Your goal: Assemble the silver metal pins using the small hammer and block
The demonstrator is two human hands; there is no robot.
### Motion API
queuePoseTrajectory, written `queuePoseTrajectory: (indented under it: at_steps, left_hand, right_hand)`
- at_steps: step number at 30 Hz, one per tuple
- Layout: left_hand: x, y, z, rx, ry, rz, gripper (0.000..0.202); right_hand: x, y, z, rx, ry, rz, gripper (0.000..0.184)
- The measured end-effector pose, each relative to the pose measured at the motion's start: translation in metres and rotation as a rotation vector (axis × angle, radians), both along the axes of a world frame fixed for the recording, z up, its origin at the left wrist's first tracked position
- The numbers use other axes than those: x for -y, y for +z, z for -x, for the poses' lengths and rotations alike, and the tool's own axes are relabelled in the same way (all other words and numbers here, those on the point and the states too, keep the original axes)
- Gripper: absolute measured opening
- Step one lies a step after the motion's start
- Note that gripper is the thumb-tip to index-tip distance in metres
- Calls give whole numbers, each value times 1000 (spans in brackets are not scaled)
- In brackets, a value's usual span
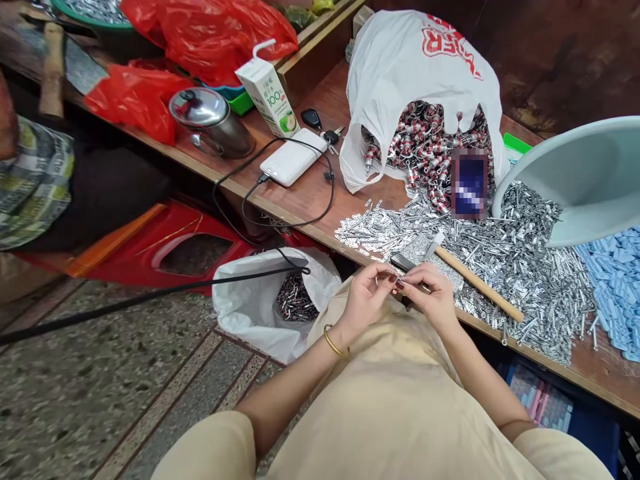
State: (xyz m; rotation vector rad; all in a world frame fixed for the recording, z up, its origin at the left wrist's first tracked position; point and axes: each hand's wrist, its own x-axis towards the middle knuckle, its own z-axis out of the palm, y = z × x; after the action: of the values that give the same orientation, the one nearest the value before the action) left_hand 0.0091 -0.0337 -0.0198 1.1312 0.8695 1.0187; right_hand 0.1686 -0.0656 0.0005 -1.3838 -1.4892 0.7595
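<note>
My left hand [367, 295] and my right hand [434, 297] meet at the near edge of the wooden bench [310, 193], fingertips pinched together on a small metal part [400, 283]. The left wrist wears a gold bangle. Just beyond the hands a large heap of small silver metal pieces [505, 260] covers the bench. A hammer with a wooden handle [477, 283] lies across that heap. Behind it a white plastic bag [420, 73] spills red-and-silver assembled parts [425, 150].
Blue plastic pieces [613, 280] and a pale tub [585, 180] lie at right. A power bank [293, 157] with cable, keys [323, 130], a drink carton [267, 90], a steel pot [210, 123] and red bags [210, 33] lie further left. Another white bag [273, 303] of parts sits on the floor.
</note>
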Motion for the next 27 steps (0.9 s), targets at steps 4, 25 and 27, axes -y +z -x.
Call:
queuePoseTrajectory:
  at_steps: [4,25,27]
  left_hand:
    - [-24,-9,9,-71,-50,49,31]
    - [-91,-26,-2,-524,-242,-10,11]
    - [-91,-20,-2,-638,-245,-90,14]
  right_hand:
    - [-29,17,-27,450,141,35,14]
    - [-81,22,-45,1032,366,101,15]
    - [-72,18,-39,1052,285,70,15]
